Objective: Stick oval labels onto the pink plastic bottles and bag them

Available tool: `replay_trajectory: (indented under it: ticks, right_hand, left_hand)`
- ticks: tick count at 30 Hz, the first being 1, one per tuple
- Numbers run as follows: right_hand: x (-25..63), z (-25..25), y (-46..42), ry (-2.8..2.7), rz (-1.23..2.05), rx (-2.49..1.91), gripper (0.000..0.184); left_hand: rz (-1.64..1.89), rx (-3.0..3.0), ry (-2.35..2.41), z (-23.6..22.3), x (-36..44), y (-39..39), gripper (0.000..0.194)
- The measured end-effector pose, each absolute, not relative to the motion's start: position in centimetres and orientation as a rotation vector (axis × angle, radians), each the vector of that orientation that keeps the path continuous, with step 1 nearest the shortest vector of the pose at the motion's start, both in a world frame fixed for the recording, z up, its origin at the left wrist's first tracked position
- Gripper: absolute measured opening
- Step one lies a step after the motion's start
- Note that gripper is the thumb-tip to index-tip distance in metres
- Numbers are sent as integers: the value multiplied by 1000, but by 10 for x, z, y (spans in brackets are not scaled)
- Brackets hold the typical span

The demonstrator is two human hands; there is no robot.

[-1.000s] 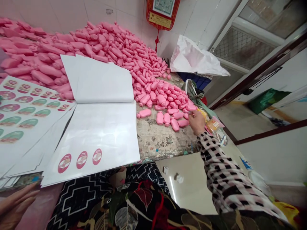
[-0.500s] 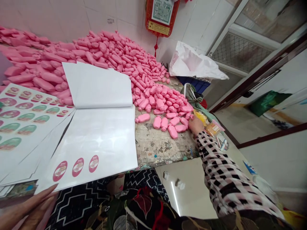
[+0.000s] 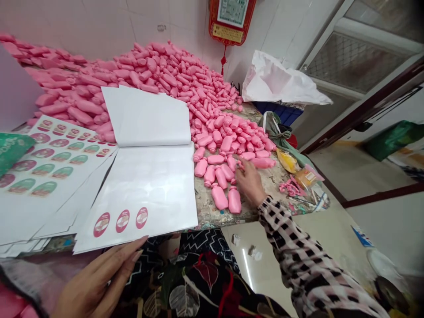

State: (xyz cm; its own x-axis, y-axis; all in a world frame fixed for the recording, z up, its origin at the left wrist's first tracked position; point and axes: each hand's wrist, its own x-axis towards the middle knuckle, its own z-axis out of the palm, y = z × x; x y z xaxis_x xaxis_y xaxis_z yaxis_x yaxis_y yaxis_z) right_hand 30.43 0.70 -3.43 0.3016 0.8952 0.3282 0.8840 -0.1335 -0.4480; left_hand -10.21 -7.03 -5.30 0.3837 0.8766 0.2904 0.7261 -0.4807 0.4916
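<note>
Bottles [image 3: 234, 201] beside curled right hand [image 3: 249, 182] — grip unclear — left hand [image 3: 99, 276] unclenched, straight-fingered near sheet [image 3: 159, 181]

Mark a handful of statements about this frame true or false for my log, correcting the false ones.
1. The right hand is among the pink bottles. True.
2. The left hand covers the three oval stickers. False: the left hand is by the near edge of the sticker sheet, leaving all three uncovered.
3. The wall calendar has a green frame. False: its frame is red.
4. A white sack lies over a blue crate. True.
</note>
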Motion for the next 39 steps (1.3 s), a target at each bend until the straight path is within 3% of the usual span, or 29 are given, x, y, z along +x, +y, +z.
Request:
replay_trajectory:
  ticks: [3, 6, 9, 15, 20, 23, 25, 29, 36, 39]
  right_hand:
    - [300, -24, -26, -1530, 50, -2103, 46]
    - [288, -28, -56, -1571, 292, -2246, 54]
    - [278, -42, -69, -1493, 459, -2228, 51]
    - [253, -34, -60, -1192, 520, -1936, 51]
    - [160, -11, -70, -1277, 1001, -1508, 45]
    - [116, -10, -80, -1529, 1211, -1318, 36]
    - [107, -12, -79, -1723, 1182, -1289, 37]
    - [115, -16, -54, -1944, 918, -1464, 29]
    - [100, -28, -18, -2175, 341, -1696, 22]
    - [93, -29, -17, -2238, 199, -1744, 21]
  left_hand:
    - [762, 2261, 1430, -52, -109, -75, 45]
    - [817, 2154, 1441, -44, -107, -76, 41]
    - [834, 2101, 1321, -31, -95, -72, 36]
    - [674, 1693, 1158, -10, -54, -69, 26]
    - [720, 844, 867, -15, -28, -74, 46]
    - [830, 512, 773, -22, -32, -75, 29]
    - [849, 443, 847, -23, -43, -75, 24]
    - [846, 670, 1094, -16, -72, -69, 33]
    - [707, 1860, 1520, -12, -95, -50, 16]
    - [562, 2156, 1408, -18, -95, -45, 25]
